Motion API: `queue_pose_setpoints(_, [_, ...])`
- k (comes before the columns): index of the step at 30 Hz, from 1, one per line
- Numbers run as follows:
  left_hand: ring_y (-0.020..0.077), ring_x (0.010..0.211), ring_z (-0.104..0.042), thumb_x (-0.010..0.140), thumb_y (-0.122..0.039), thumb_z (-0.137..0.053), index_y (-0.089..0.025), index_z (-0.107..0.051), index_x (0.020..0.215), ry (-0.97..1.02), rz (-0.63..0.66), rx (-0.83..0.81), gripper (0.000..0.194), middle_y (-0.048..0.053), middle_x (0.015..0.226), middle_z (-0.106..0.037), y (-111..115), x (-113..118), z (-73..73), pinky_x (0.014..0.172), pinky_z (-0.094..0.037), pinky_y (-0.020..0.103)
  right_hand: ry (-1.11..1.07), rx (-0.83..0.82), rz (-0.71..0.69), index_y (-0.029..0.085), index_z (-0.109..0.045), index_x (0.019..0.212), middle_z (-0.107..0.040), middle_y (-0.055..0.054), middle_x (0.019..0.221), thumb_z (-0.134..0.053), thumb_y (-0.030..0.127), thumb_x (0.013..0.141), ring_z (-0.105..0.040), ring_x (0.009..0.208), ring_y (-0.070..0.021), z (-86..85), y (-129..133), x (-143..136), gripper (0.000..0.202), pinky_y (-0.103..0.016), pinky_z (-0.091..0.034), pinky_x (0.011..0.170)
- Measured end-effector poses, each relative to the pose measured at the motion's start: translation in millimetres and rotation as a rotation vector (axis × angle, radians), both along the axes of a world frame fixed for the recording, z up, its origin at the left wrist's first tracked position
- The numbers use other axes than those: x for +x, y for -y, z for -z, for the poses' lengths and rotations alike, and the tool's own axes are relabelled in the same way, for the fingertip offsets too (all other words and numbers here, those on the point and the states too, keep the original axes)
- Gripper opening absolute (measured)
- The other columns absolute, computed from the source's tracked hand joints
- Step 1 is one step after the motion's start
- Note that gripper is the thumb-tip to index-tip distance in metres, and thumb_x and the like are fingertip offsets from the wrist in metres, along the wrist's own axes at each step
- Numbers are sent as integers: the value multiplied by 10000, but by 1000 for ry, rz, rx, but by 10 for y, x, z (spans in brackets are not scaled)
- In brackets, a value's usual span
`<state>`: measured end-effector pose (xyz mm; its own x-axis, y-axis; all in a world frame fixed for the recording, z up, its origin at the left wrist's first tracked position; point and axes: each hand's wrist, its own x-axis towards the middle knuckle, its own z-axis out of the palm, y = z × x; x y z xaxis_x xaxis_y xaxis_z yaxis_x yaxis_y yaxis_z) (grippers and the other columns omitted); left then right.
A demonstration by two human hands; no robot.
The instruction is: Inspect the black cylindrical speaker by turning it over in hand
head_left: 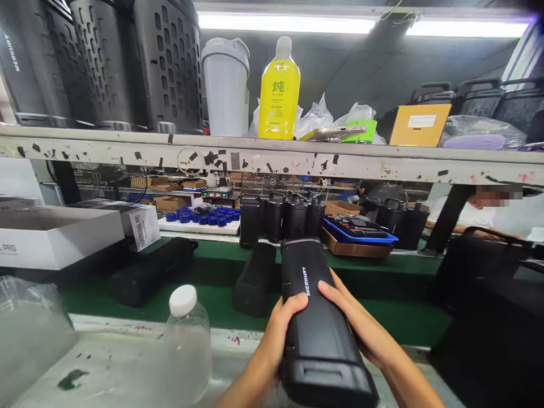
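Left hand (278, 334) and right hand (361, 323) gripping black speaker (317, 317), above green belt (212, 283)

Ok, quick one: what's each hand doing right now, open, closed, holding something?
Left hand: closed around the left side of the black Merkury speaker.
Right hand: gripping the same speaker from the right, fingers over its top.

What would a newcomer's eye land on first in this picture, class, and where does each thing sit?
First, the long black speaker marked MERKURY at bottom centre, gripped from both sides by the left hand and the right hand. Next, the bright yellow bottle standing upright on the scuffed white shelf above, beside a white tumbler. A clear bottle with a white cap stands at lower left.
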<state>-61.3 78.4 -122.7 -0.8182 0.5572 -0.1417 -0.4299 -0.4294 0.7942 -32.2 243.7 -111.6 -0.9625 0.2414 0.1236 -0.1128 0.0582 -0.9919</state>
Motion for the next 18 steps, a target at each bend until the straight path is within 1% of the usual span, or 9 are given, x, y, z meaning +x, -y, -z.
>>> queue_pose_setpoints(2, [274,1035,-708,635,-531,-821,-180,-624,1288,-90,-7,24,767,88,1169,-749,9,55,-23,899,-559,328,10,-27,4,369,-277,1592,-326,-20,1609,-774,735,711,-430,1413,-324,-83,44,80,1075,-449,-485,1098])
queue_pose_setpoints(4, [306,1064,-695,591,-539,-841,-172,-612,1287,-148,-25,-1,819,100,1169,-745,-1,46,-13,924,-546,353,12,-61,6,376,-193,1607,-283,6,1628,-775,733,672,-392,1440,-298,-113,89,79,1158,-413,-444,1137])
queue_pose_setpoints(5, [310,1067,-692,617,-540,-822,-151,-607,1288,-162,-34,-31,804,115,1166,-742,-12,17,6,924,-539,355,17,-79,-6,346,-203,1606,-312,-12,1617,-758,722,679,-426,1417,-299,-107,109,46,1143,-404,-459,1120])
queue_pose_setpoints(8, [299,1117,-672,772,-541,-695,-93,-596,1304,-197,-35,-138,703,153,1207,-718,-45,-111,87,960,-514,352,47,-110,-79,214,-343,1549,-514,-109,1472,-694,640,745,-610,1218,-315,-37,120,-113,976,-400,-557,971])
queue_pose_setpoints(10, [282,1187,-634,822,-549,-660,-117,-588,1333,-257,-30,-215,672,139,1280,-681,-46,-181,111,995,-485,329,61,-95,-70,153,-326,1550,-568,-158,1397,-698,578,762,-662,1109,-311,16,63,-202,970,-421,-572,927])
queue_pose_setpoints(12, [288,1220,-581,816,-573,-673,-137,-528,1395,-319,-68,-326,739,149,1358,-605,-23,-208,82,938,-479,317,42,-31,34,154,-201,1598,-519,-186,1435,-716,538,795,-646,1123,-309,55,-51,-251,1028,-469,-549,970])
queue_pose_setpoints(14, [289,1199,-543,818,-571,-662,-140,-482,1421,-378,-123,-435,763,171,1393,-522,16,-176,4,867,-458,308,-25,86,216,193,-116,1617,-392,-183,1537,-729,481,849,-555,1259,-320,80,-209,-280,1024,-516,-470,1076])
queue_pose_setpoints(16, [245,1018,-566,830,-531,-636,-149,-504,1391,-443,-135,-505,691,170,1354,-498,55,-79,-98,803,-431,308,-82,231,431,224,-81,1621,-241,-152,1621,-729,423,893,-381,1415,-335,89,-391,-324,994,-532,-337,1186])
queue_pose_setpoints(18, [175,802,-533,821,-485,-636,-179,-557,1341,-514,-85,-526,610,134,1269,-525,87,72,-192,769,-415,311,-39,368,608,243,-33,1625,-157,-146,1646,-729,414,917,-280,1466,-360,87,-572,-408,1008,-570,-253,1220])
